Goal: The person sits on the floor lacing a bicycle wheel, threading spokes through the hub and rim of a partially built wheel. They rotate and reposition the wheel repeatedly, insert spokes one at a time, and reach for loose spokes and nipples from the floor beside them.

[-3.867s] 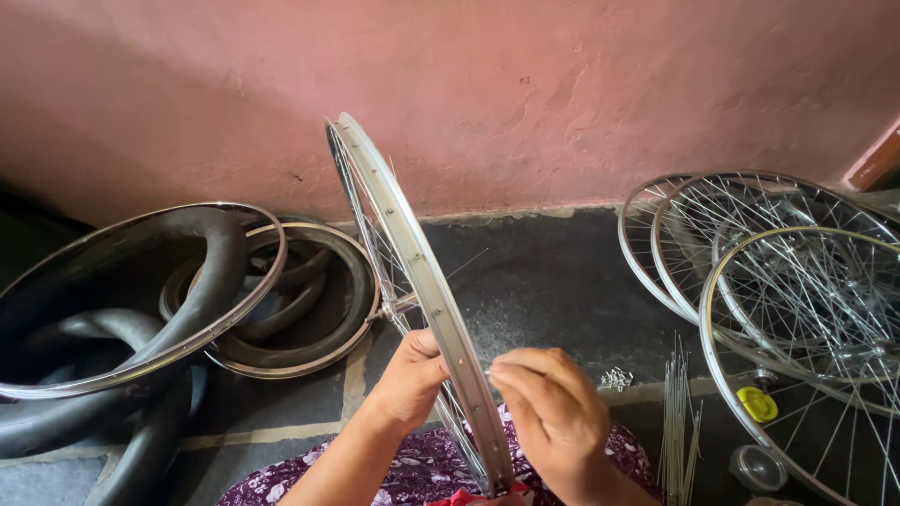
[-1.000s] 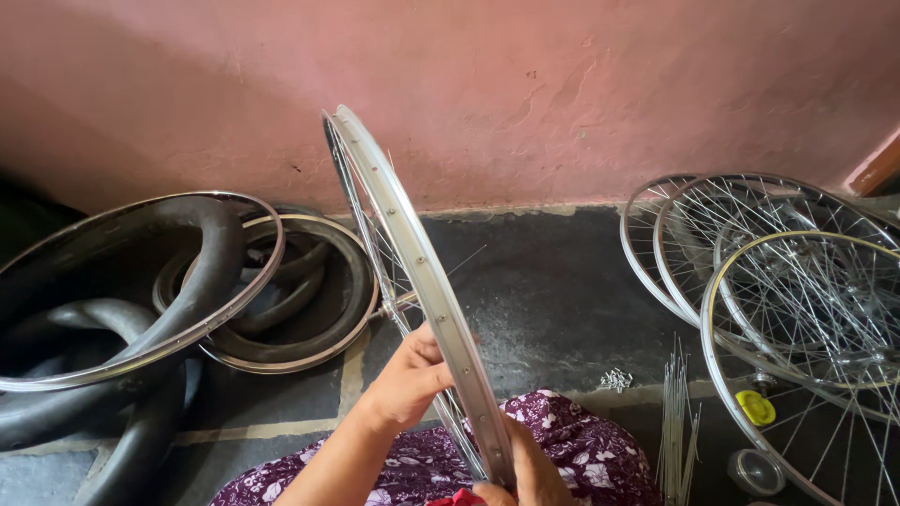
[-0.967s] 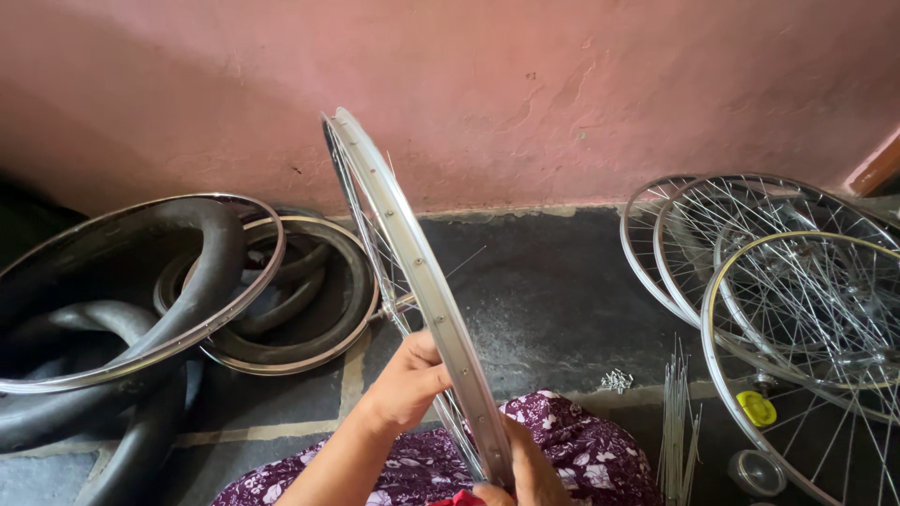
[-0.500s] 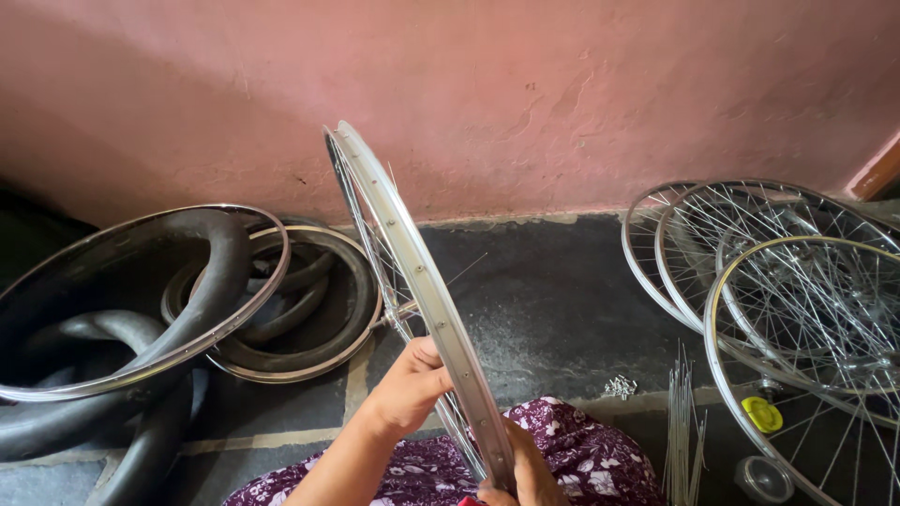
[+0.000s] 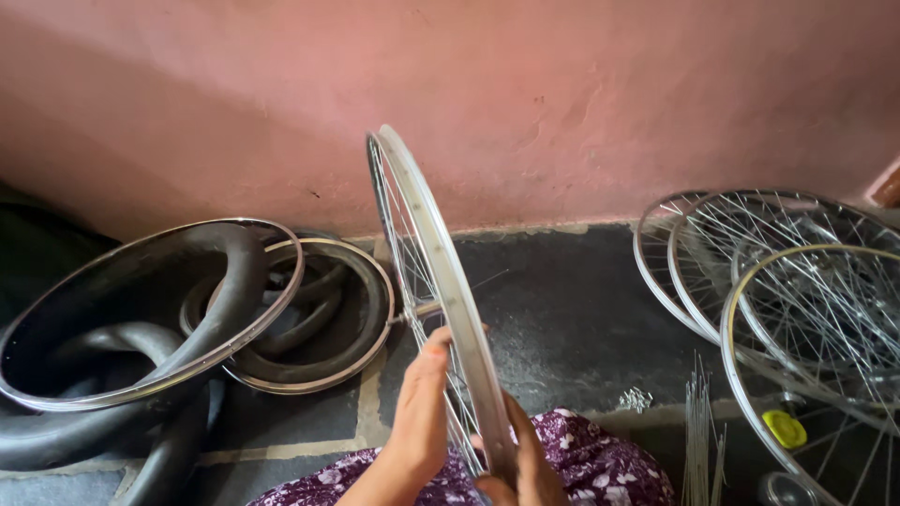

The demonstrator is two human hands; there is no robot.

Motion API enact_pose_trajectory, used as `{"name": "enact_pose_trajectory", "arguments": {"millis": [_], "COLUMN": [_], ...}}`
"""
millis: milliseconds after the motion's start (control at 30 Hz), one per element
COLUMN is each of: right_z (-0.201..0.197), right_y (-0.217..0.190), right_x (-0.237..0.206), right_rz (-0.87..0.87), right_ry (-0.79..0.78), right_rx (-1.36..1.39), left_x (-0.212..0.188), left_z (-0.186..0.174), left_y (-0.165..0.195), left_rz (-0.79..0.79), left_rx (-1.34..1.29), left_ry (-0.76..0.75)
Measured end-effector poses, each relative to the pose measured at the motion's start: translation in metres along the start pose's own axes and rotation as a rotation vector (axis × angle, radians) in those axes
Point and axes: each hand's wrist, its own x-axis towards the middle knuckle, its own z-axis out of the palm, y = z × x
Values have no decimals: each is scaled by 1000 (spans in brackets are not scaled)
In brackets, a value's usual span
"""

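The right hand and the spoked wheel run past the bottom edge.

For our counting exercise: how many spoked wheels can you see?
4, possibly more hidden: one upright wheel between the hands; three overlapping at right, the back wheel, middle wheel and front wheel.
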Motion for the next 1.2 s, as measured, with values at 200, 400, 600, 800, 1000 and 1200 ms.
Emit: {"name": "enact_pose_trajectory", "arguments": {"millis": [200, 400, 600, 800, 1000, 1200], "right_z": [17, 17, -3, -17, -15, 10], "right_y": [-60, -43, 9, 23, 0, -22], "right_x": [18, 38, 111, 180, 225, 250], "right_rz": [-275, 361, 693, 642, 543, 392], "right_ry": [-366, -396, 47, 286, 349, 565], "right_rx": [-188, -229, 306, 797, 790, 473], "left_x": [-16, -28, -27, -29, -27, -25], "left_z": [-13, -73, -119, -117, -112, -114], "left_y": [29, 77, 77, 76, 75, 66], "left_rz": [-30, -60, -9, -49, -77, -69], "left_rx": [289, 472, 321, 322, 344, 313], "left_ry": [147, 254, 127, 140, 135, 115]}}
